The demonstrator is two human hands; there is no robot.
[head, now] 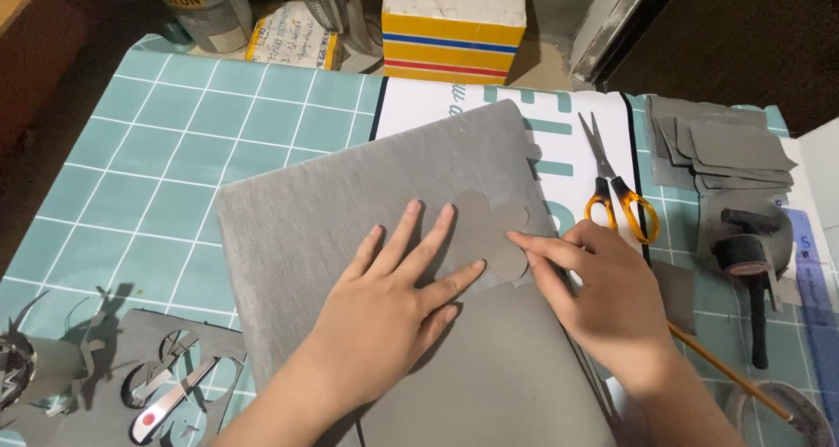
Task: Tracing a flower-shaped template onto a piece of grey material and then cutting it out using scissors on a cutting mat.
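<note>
The left hand [398, 294] is laid flat, palm down and fingers spread, on a flower-shaped grey cut-out [489, 233]; nothing is gripped by it. The right hand [594, 277] is placed at the right edge of the same cut-out, its extended fingertips pressed on the lobed outline, with no object enclosed. The cut-out is found lying on a large folded sheet of grey fabric [350, 194], near that sheet's right edge. A smoother grey sheet [498, 368] is seen below the hands, partly under both wrists.

The fabric is spread over a teal cutting mat [157, 150] ruled with a white grid. Just beside the right hand, orange-handled scissors [616, 185] are laid on a white printed board [568, 150], blades closed and pointing away. A stack of cut grey pieces [725, 145] is noted at the far right, with a dark tool [747, 255] below it. A thin wooden stick [725, 373] is seen passing under the right wrist. Grey offcuts [131, 377] with curved openings are recorded at the lower left. A yellow striped box [454, 36] is set beyond the mat.
</note>
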